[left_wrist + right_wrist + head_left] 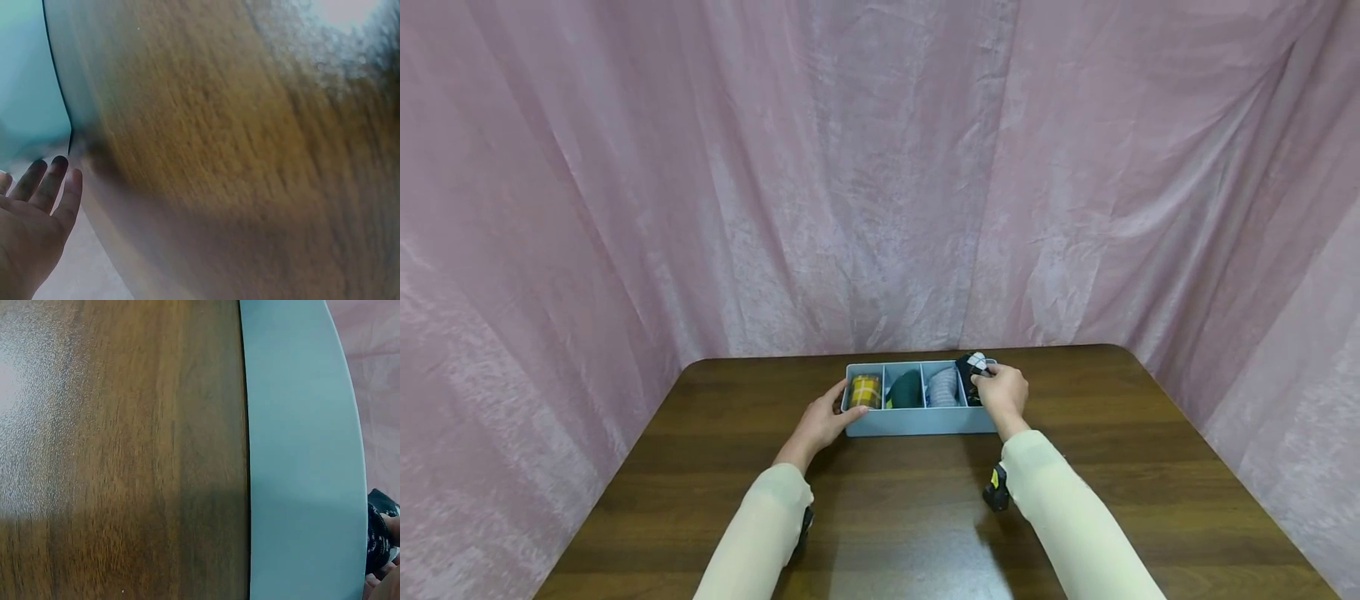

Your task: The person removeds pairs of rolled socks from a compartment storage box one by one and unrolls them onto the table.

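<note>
A pale blue divided box [917,423] stands lengthwise on the table, with a bundle of cloth in each compartment. My left hand [822,422] is at the box's left end, thumb at the front rim and fingers along the side; the left wrist view shows those fingers [47,187] fairly straight beside the box corner. Over the rightmost compartment, my right hand [1006,395] pinches a black sock [974,364] with white diamonds. Part of that sock rises above the rim. In the right wrist view, the front wall [306,450] hides most of this hand.
From the left, the other compartments hold a yellow plaid roll [866,391], a dark green bundle [906,390] and a grey-blue ribbed bundle [943,387]. The brown wooden table [895,517] ends just behind the box, where a pink curtain [880,208] hangs.
</note>
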`<state>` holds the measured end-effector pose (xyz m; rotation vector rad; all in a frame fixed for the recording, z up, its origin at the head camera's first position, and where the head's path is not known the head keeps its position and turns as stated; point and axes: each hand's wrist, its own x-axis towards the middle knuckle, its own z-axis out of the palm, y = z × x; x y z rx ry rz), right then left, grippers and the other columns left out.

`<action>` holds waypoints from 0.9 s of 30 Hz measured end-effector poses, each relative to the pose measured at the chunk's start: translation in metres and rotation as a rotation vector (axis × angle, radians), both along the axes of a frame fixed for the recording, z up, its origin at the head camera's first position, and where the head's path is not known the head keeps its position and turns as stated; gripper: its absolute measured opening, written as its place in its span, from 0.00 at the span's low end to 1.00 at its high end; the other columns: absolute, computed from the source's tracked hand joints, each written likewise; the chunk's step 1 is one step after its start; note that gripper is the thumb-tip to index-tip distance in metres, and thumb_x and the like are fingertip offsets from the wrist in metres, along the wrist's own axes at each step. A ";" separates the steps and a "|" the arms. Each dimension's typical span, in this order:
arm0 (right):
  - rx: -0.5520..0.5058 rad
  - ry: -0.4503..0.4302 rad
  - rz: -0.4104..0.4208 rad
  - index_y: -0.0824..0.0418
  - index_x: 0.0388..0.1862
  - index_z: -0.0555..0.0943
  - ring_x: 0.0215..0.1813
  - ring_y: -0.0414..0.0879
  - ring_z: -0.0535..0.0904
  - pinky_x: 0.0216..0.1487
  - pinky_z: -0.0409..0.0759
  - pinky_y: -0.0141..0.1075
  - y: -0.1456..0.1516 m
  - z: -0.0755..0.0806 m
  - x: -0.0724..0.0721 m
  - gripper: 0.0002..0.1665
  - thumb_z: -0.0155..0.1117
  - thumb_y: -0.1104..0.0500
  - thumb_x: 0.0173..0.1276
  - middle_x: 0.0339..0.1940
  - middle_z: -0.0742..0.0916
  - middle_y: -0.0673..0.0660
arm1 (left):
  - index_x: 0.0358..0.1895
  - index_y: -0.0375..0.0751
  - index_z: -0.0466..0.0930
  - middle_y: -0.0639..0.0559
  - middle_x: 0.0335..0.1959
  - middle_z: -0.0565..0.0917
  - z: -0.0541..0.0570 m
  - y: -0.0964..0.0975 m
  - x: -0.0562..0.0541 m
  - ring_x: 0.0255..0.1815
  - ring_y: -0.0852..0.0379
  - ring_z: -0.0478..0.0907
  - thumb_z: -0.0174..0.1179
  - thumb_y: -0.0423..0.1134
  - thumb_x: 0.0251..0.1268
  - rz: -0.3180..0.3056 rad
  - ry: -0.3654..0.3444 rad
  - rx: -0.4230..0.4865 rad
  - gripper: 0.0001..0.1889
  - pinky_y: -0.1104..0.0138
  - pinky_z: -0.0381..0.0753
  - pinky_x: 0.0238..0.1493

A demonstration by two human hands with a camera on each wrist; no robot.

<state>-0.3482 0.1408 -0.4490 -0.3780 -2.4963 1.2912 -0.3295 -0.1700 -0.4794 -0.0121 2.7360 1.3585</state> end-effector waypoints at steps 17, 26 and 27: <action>-0.040 0.076 -0.022 0.64 0.54 0.85 0.53 0.62 0.79 0.53 0.73 0.51 0.007 0.008 0.001 0.21 0.70 0.57 0.63 0.46 0.88 0.64 | 0.79 0.53 0.56 0.39 0.70 0.69 0.001 0.001 0.005 0.68 0.42 0.68 0.64 0.60 0.63 -0.004 -0.005 0.014 0.43 0.44 0.65 0.67; -0.040 0.076 -0.007 0.65 0.57 0.84 0.55 0.62 0.78 0.55 0.73 0.51 0.010 0.017 0.002 0.23 0.70 0.57 0.65 0.48 0.88 0.64 | 0.79 0.52 0.54 0.39 0.72 0.67 0.004 0.001 0.003 0.70 0.41 0.65 0.63 0.58 0.65 -0.012 -0.003 -0.017 0.43 0.43 0.63 0.68; -0.038 0.078 -0.004 0.65 0.57 0.83 0.55 0.62 0.78 0.56 0.73 0.51 0.011 0.018 0.003 0.23 0.70 0.57 0.65 0.48 0.87 0.64 | 0.79 0.52 0.54 0.40 0.72 0.67 0.005 0.000 0.003 0.71 0.41 0.65 0.64 0.58 0.65 -0.009 -0.007 -0.022 0.43 0.43 0.62 0.68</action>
